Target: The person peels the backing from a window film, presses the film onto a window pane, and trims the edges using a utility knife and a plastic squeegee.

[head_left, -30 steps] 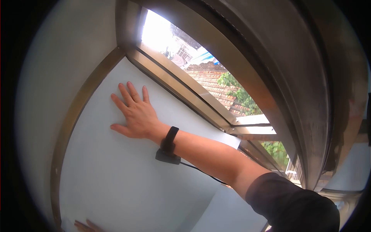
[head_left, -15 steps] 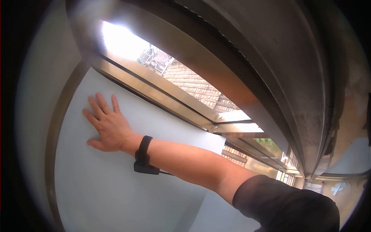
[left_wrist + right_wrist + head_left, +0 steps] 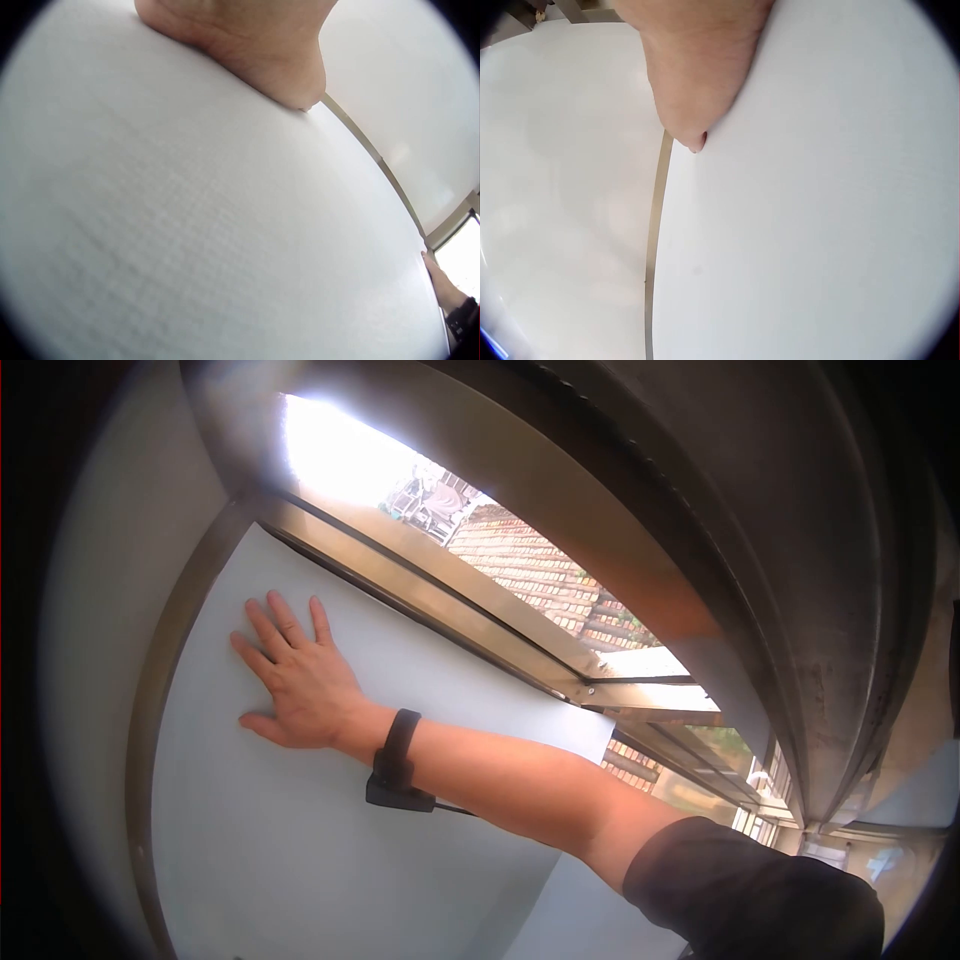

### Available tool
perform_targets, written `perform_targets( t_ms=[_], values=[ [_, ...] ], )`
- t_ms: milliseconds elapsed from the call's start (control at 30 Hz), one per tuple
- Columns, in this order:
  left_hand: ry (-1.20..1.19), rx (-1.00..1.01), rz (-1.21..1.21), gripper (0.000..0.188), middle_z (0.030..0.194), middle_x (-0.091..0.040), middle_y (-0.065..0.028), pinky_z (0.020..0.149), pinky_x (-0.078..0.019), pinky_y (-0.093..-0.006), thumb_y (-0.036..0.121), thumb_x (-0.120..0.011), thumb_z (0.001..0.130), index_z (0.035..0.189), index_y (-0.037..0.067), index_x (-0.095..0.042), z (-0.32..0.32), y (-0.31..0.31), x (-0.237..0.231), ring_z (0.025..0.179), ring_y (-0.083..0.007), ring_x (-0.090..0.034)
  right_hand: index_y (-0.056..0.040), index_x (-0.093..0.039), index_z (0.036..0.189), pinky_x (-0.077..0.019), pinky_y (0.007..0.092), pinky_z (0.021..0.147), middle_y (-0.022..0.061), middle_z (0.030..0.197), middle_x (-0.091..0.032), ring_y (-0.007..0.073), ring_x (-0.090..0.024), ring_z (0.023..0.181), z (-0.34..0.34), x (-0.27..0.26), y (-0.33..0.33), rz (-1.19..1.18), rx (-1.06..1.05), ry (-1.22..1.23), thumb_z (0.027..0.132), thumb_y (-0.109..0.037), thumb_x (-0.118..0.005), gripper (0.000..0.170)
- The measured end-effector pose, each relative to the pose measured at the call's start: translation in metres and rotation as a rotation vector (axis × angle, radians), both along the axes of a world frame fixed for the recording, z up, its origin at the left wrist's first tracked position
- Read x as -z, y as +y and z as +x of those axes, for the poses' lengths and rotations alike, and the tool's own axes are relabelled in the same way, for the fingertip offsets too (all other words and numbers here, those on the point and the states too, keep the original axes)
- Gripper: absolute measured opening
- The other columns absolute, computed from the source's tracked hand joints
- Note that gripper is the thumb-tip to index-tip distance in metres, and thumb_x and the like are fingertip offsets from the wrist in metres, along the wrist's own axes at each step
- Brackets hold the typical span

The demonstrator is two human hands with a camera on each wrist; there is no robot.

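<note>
My right hand (image 3: 305,685) lies on a large pale, smooth sheet (image 3: 330,840) below the window frame, its fingers spread and straight, back of the hand towards the head camera. Its wrist carries a black band (image 3: 395,765). The right wrist view has the lower part of this hand (image 3: 701,67) against the sheet, beside a thin tan edge strip. In the left wrist view my left hand (image 3: 247,45) rests against the same white surface; most of its fingers are hidden. The right hand (image 3: 444,289) appears far off there. In the head view the left hand is out of frame.
A metal window frame (image 3: 440,595) runs diagonally above the sheet, with tiled roofs outside. A dark curved metal beam (image 3: 760,540) fills the upper right. A tan strip (image 3: 150,760) borders the sheet at the left, along a pale wall (image 3: 110,610). One sheet corner (image 3: 600,728) overlaps the frame.
The head view has swung, shifting the scene left and then slightly back. My right hand stays spread on the sheet. The left hand's fingers, earlier at the bottom left edge, have left the head view.
</note>
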State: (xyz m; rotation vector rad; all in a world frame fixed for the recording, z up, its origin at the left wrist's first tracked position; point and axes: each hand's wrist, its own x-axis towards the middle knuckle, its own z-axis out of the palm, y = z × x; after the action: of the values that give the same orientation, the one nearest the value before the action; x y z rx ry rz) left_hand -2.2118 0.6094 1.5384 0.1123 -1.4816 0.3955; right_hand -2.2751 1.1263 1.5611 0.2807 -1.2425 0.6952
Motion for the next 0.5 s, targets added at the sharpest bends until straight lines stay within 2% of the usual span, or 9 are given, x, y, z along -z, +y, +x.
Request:
perform_targets(
  t_ms=[67, 100, 167, 200, 267, 300, 367, 500],
  values=[
    [0.026, -0.239, -0.184, 0.064, 0.146, -0.037, -0.0384, 0.111, -0.0360, -0.0551, 0.032, -0.044, 0.107, 0.145, -0.017, -0.031, -0.012, -0.031, -0.002, 0.131, -0.0539, -0.041, -0.0073, -0.043, 0.148, -0.0090, 0.0645, 0.119, 0.0222, 0.160, -0.025, 0.0410, -0.015, 0.150, 0.002, 0.000, 0.000, 0.002, 0.000, -0.015, 0.082, -0.053, -0.067, 0.084],
    [0.028, -0.244, -0.178, 0.064, 0.146, -0.037, -0.0384, 0.111, -0.0360, -0.0551, 0.032, -0.044, 0.107, 0.145, -0.017, -0.031, -0.008, -0.022, -0.002, 0.131, -0.0539, -0.041, -0.0078, -0.043, 0.148, -0.0091, 0.0643, 0.119, 0.0219, 0.160, -0.025, 0.0408, -0.015, 0.150, 0.004, 0.000, 0.000, 0.004, 0.005, -0.030, 0.082, -0.053, -0.067, 0.084],
    [-0.013, -0.043, 0.013, 0.062, 0.146, -0.037, -0.0387, 0.112, -0.0356, -0.0554, 0.031, -0.044, 0.107, 0.145, -0.016, -0.032, 0.002, 0.006, -0.001, 0.131, -0.0539, -0.042, -0.0084, -0.043, 0.149, -0.0092, 0.0640, 0.119, 0.0217, 0.160, -0.025, 0.0407, -0.015, 0.151, 0.003, 0.000, 0.001, 0.009, 0.009, -0.036, 0.082, -0.054, -0.066, 0.084],
    [-0.007, -0.049, 0.019, 0.062, 0.146, -0.037, -0.0387, 0.112, -0.0356, -0.0554, 0.031, -0.044, 0.107, 0.145, -0.016, -0.032, 0.000, -0.003, -0.002, 0.131, -0.0539, -0.042, -0.0089, -0.042, 0.149, -0.0094, 0.0636, 0.119, 0.0214, 0.160, -0.025, 0.0405, -0.015, 0.151, 0.003, -0.001, 0.000, 0.007, 0.020, -0.047, 0.083, -0.054, -0.065, 0.084],
    [0.000, -0.192, -0.143, 0.063, 0.149, -0.034, -0.0382, 0.112, -0.0359, -0.0554, 0.032, -0.043, 0.107, 0.147, -0.015, -0.030, -0.008, -0.022, -0.003, 0.132, -0.0538, -0.041, -0.0091, -0.042, 0.149, -0.0095, 0.0634, 0.119, 0.0213, 0.160, -0.025, 0.0403, -0.015, 0.151, 0.002, -0.002, 0.000, 0.013, 0.032, -0.047, 0.083, -0.055, -0.065, 0.084],
    [0.002, -0.195, -0.138, 0.063, 0.149, -0.034, -0.0382, 0.112, -0.0359, -0.0554, 0.032, -0.043, 0.107, 0.147, -0.015, -0.030, -0.004, -0.016, -0.003, 0.132, -0.0538, -0.041, -0.0093, -0.042, 0.150, -0.0096, 0.0631, 0.119, 0.0212, 0.160, -0.025, 0.0402, -0.015, 0.151, 0.002, -0.002, 0.000, 0.012, 0.048, -0.053, 0.084, -0.056, -0.064, 0.083],
    [-0.047, -0.113, 0.042, 0.064, 0.150, -0.033, -0.0382, 0.113, -0.0340, -0.0550, 0.032, -0.042, 0.107, 0.147, -0.016, -0.028, 0.004, 0.006, -0.002, 0.134, -0.0539, -0.038, -0.0096, -0.042, 0.150, -0.0100, 0.0631, 0.119, 0.0211, 0.160, -0.025, 0.0404, -0.015, 0.151, 0.001, -0.002, 0.000, 0.015, 0.064, -0.054, 0.084, -0.056, -0.064, 0.083],
    [-0.016, -0.108, -0.033, 0.065, 0.151, -0.032, -0.0368, 0.115, -0.0313, -0.0549, 0.033, -0.042, 0.107, 0.149, -0.014, -0.027, -0.006, -0.013, -0.002, 0.135, -0.0549, -0.035, -0.0099, -0.042, 0.150, -0.0121, 0.0636, 0.118, 0.0213, 0.160, -0.027, 0.0408, -0.017, 0.150, 0.003, -0.002, -0.001, 0.012, 0.109, -0.067, 0.084, -0.057, -0.064, 0.083]
  ],
)
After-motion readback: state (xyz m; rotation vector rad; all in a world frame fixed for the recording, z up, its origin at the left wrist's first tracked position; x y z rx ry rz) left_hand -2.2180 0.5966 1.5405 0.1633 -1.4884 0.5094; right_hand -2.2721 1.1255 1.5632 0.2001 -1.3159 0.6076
